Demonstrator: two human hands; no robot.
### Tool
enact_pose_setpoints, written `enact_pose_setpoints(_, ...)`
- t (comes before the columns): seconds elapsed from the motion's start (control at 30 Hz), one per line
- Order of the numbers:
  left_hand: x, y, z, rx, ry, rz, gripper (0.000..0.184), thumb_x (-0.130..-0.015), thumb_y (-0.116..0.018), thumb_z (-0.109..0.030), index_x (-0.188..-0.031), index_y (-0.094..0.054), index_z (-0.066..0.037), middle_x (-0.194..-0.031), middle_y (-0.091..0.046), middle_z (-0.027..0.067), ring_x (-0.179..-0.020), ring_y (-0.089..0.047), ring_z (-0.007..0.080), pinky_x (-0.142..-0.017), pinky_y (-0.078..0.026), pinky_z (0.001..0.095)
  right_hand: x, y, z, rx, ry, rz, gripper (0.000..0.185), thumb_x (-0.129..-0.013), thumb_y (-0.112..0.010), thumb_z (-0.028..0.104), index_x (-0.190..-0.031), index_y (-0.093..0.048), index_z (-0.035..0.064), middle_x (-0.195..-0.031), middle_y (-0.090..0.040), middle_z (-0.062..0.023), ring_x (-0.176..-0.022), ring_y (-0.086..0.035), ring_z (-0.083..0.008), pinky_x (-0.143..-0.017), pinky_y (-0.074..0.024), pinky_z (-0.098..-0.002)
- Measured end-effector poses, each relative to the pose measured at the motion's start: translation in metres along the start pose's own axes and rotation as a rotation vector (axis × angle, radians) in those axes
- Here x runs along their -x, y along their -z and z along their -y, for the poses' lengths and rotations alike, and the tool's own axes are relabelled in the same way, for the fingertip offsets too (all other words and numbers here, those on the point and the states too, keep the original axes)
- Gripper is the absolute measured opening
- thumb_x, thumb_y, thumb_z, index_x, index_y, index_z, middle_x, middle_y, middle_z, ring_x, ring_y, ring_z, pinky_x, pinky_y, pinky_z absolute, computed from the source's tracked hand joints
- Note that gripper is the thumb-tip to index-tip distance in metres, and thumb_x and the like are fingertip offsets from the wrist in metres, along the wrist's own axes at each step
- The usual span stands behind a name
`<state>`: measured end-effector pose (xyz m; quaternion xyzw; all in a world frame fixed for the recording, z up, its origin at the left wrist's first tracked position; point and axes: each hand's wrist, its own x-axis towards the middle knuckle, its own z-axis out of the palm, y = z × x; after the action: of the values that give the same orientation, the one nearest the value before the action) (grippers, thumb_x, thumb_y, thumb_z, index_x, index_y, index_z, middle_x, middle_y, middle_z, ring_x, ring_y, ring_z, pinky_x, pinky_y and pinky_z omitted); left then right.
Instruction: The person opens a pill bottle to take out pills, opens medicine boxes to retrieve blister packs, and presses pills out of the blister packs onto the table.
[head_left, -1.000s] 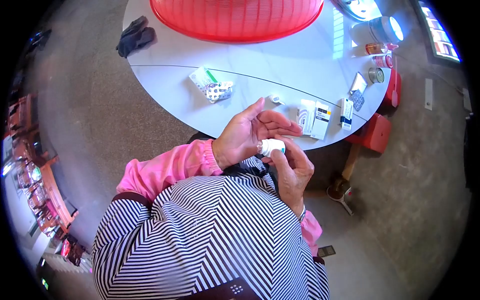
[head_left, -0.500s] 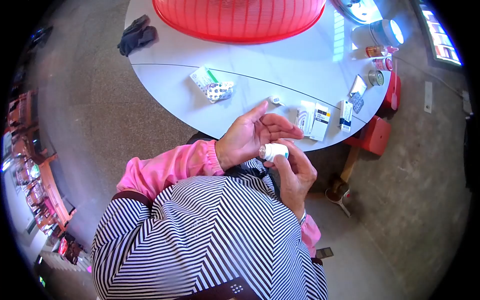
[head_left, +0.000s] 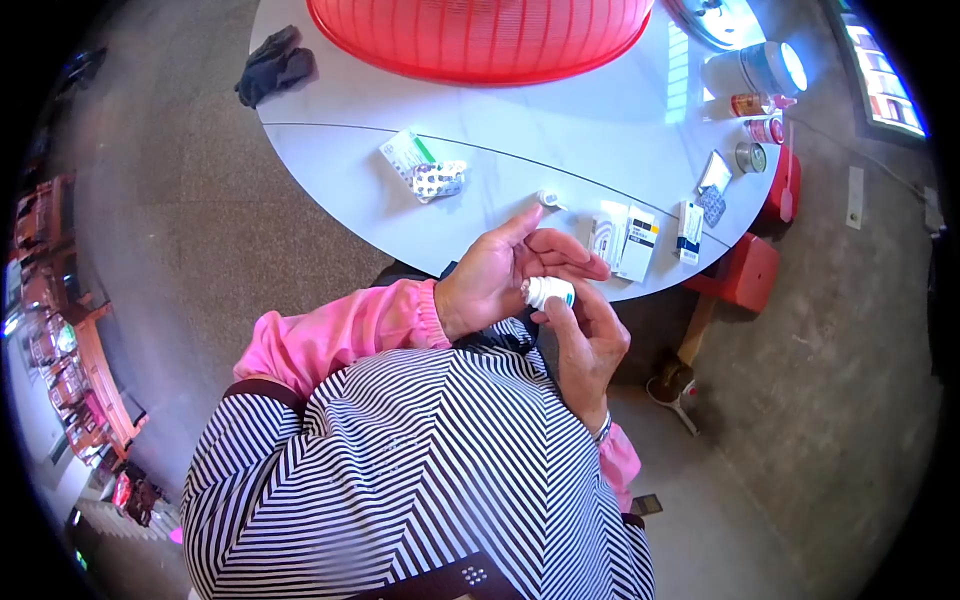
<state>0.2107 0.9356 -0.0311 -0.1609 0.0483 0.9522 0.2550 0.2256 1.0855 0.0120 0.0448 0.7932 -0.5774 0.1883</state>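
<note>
A small white pill bottle (head_left: 551,292) is gripped between the thumb and fingers of my right hand (head_left: 590,345). It lies tilted on its side, its mouth pointing left toward my left palm. My left hand (head_left: 500,270) is held palm up and slightly cupped, thumb and fingers stretched out, right beside the bottle mouth. Whether anything rests in that palm I cannot make out. Just beyond my left fingers, a small white cap (head_left: 548,199) lies on the table (head_left: 500,165). Close to my fingertips are a white medicine box (head_left: 637,245) and a paler one (head_left: 606,236).
A green-and-white box (head_left: 406,152) and a blister pack (head_left: 440,180) lie left on the table. A red mesh food cover (head_left: 480,40) stands at the back. Rightward are a blue-white box (head_left: 690,232), jars and a tin (head_left: 750,157). Red stools (head_left: 750,275) stand beyond the edge.
The bottle has shifted slightly upward with my right hand, its mouth still toward my left palm. My left hand has barely moved.
</note>
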Motion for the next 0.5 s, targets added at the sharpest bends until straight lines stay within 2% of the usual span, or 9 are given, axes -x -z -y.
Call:
enact_pose_setpoints(0.1,0.0012,-0.0012,-0.0006,-0.007,0.004,-0.009,0.066,-0.102,-0.017,-0.044,-0.098,-0.065,0.001,-0.118,-0.060,0.0251,-0.115,-0.056,0.0333,-0.104,-0.039,0.0431,0.0003,-0.0021,-0.0035,-0.026,0.049,-0.040,0.029,-0.079,-0.071,0.005,-0.107,-0.066,-0.0021,-0.079,-0.066,-0.0058,-0.070,-0.060,-0.0071,-0.063,-0.0476,-0.0215)
enact_pose_setpoints(0.2,-0.0012,0.0002,-0.0009,0.012,-0.007,0.031,0.066,-0.102,-0.018,-0.044,-0.099,-0.065,0.002,-0.119,-0.060,0.0257,-0.115,-0.056,0.0334,-0.103,-0.039,0.0430,0.0016,-0.0013,-0.0012,0.091,0.087,-0.045,0.031,-0.079,-0.071,0.005,-0.109,-0.065,-0.0014,-0.078,-0.066,-0.0063,-0.070,-0.060,-0.0073,-0.064,-0.0481,-0.0223)
enact_pose_setpoints(0.4,-0.0038,0.0030,0.0018,0.018,-0.006,0.017,0.066,-0.102,-0.019,-0.044,-0.099,-0.064,0.003,-0.119,-0.059,0.0268,-0.116,-0.055,0.0340,-0.104,-0.038,0.0432,0.0007,0.0008,-0.0054,0.123,0.160,-0.066,0.030,-0.079,-0.070,0.002,-0.108,-0.065,-0.0021,-0.086,-0.067,-0.0074,-0.071,-0.061,-0.0089,-0.066,-0.0489,-0.0225)
enact_pose_setpoints(0.5,-0.0056,0.0042,0.0032,0.043,0.009,0.020,0.065,-0.102,-0.019,-0.044,-0.099,-0.064,0.003,-0.119,-0.059,0.0268,-0.116,-0.055,0.0342,-0.103,-0.039,0.0431,-0.0001,-0.0002,-0.0038,-0.108,0.006,-0.052,0.029,-0.079,-0.069,0.001,-0.107,-0.065,-0.0034,-0.086,-0.067,-0.0070,-0.072,-0.062,-0.0097,-0.066,-0.0489,-0.0215)
